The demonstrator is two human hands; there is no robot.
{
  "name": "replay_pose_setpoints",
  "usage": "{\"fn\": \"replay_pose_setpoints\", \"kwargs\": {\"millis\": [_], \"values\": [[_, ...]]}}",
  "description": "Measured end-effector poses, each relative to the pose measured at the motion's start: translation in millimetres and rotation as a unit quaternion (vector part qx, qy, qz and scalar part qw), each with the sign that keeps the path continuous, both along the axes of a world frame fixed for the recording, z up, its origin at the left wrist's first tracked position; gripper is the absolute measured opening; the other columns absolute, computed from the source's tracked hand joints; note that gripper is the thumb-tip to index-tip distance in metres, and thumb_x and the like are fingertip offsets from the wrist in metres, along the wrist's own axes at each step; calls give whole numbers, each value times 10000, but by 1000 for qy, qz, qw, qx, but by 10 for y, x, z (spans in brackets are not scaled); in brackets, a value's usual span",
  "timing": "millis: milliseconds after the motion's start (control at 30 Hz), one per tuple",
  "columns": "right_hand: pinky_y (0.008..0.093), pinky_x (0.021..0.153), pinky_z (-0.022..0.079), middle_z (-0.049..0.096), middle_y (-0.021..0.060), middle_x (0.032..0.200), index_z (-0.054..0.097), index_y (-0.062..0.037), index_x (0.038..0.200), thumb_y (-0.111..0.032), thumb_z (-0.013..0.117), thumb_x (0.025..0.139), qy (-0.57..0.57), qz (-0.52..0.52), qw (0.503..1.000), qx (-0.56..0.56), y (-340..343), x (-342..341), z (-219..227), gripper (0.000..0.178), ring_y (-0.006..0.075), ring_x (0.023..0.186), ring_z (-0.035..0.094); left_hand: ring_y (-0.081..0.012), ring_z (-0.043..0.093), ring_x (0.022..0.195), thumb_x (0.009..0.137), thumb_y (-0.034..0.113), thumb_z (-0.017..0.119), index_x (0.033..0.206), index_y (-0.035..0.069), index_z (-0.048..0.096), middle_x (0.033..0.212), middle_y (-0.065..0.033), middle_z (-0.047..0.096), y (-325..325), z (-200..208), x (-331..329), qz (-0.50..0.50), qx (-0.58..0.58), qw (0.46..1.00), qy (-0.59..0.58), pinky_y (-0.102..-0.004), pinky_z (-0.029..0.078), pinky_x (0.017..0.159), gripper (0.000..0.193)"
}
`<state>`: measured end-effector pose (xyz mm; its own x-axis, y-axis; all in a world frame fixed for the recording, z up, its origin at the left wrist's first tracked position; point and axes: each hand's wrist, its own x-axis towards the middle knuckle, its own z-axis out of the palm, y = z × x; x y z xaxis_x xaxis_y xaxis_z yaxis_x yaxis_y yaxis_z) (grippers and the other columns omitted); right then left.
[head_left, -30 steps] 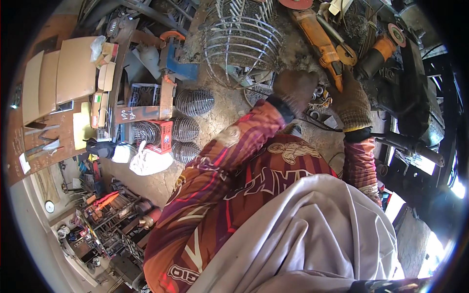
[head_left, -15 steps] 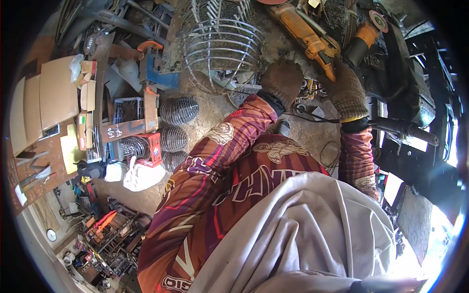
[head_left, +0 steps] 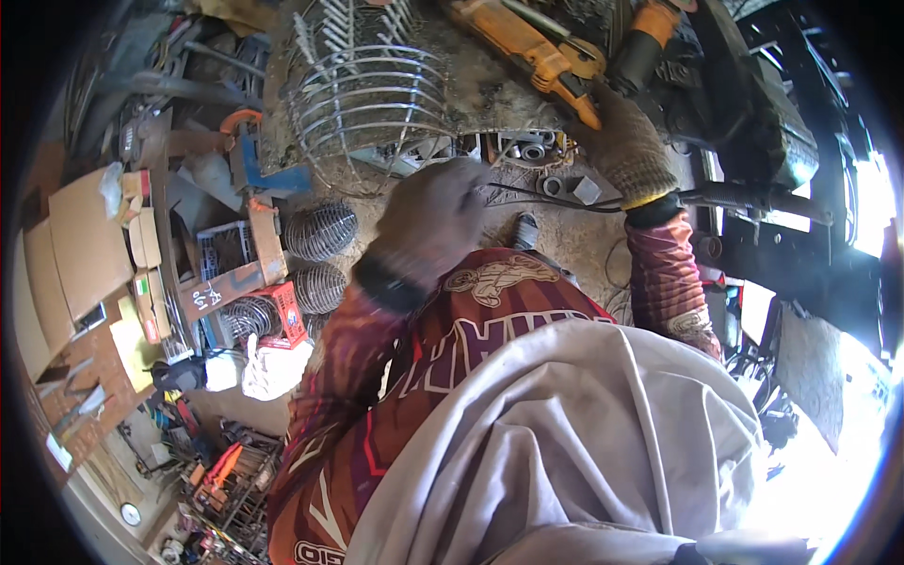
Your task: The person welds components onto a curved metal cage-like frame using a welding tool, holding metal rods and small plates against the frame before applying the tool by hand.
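My left hand (head_left: 428,212), in a brown knit glove, is smeared by motion in front of my body. Its fingers are too blurred to read. A black cable (head_left: 556,201) runs from close by its fingertips toward my right wrist; whether the hand holds it cannot be told. My gloved right hand (head_left: 629,151) is at the rear end of an orange angle grinder (head_left: 527,45). Close above that hand lies a second grinder (head_left: 640,52), orange and black. Its fingers are mostly hidden by the tools. A domed wire cage (head_left: 372,94) stands on the worktop left of the grinders.
Several coiled wire cages (head_left: 320,233) stand on the floor at left, near a red box (head_left: 282,315) and a white bag (head_left: 275,367). A blue metal clamp (head_left: 259,165) juts out by the worktop. Cardboard boxes (head_left: 89,235) lie far left. Dark machinery (head_left: 782,122) stands at right.
My left hand has moved left and back toward my body, away from the worktop edge. The whole view has shifted slightly; my right hand stays beside the grinders.
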<state>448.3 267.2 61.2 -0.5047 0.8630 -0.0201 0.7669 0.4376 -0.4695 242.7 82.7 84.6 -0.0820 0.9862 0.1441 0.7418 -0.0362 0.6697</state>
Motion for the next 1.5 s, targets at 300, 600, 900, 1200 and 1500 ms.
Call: {"fn": "replay_pose_setpoints", "kwargs": {"millis": [300, 600, 900, 1200, 1500], "values": [[453, 929, 529, 688, 255, 1138, 482, -39, 1444, -351, 754, 853, 0, -46, 999, -8, -124, -9, -138, 722, 389, 1077, 675, -200, 684, 741, 892, -22, 527, 1177, -23, 617, 931, -114, 600, -804, 303, -485, 160, -143, 847, -486, -327, 584, 673, 300], [305, 700, 595, 695, 112, 1075, 556, -37, 1378, -262, 718, 953, 473, 3, 742, -475, -707, -187, 152, 507, 167, 896, 696, -190, 682, 846, 957, 26, 560, 1317, -30, 586, 1030, -134, 656, -1014, 27, -453, 99, -194, 854, -473, -311, 565, 782, 366], [276, 669, 594, 667, 78, 1076, 536, -46, 1360, -229, 664, 997, 494, -20, 701, -514, -1060, -645, -178, 426, 152, 865, 690, -225, 689, 822, 977, 158, 610, 1352, 59, 609, 934, -211, 702, -936, -16, -352, 31, -123, 990, -61, -341, 538, 736, 387], [301, 684, 587, 704, 103, 1016, 568, -38, 1314, -406, 582, 1031, 384, -49, 760, -522, -904, -903, -804, 464, 159, 806, 691, -299, 623, 579, 947, 152, 649, 1297, 76, 652, 738, -154, 651, -1108, 447, -478, 213, -63, 972, 76, -386, 504, 577, 359], [478, 922, 570, 678, 137, 1101, 597, -37, 1225, -452, 569, 1016, 552, -75, 389, -734, -952, -1348, -1468, 466, 282, 1000, 675, -308, 665, 645, 924, 210, 683, 1217, 162, 707, 784, -120, 693, -863, 554, -449, 184, -78, 919, 339, -431, 546, 621, 298]]}}
